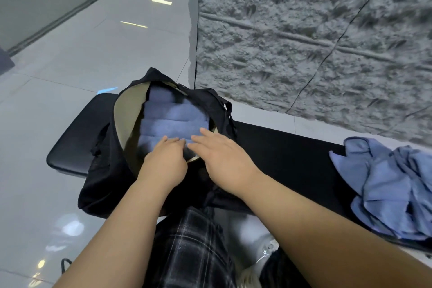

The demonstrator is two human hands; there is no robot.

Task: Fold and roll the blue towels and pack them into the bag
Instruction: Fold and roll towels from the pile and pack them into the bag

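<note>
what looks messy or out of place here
Only the loose blue towels, heaped crumpled on the black bench at right, still unfolded. The rolled towels lie in neat rows inside the open black bag; nothing looks spilled or damaged.

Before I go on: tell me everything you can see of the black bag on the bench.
The black bag looks like soft fabric with a tan lining, lying on the black bench, its mouth wide open toward the camera. Rolled blue towels fill it in rows. A strap shows at its far right edge. Both hands, left and right, rest at its near rim on the towels.
</note>
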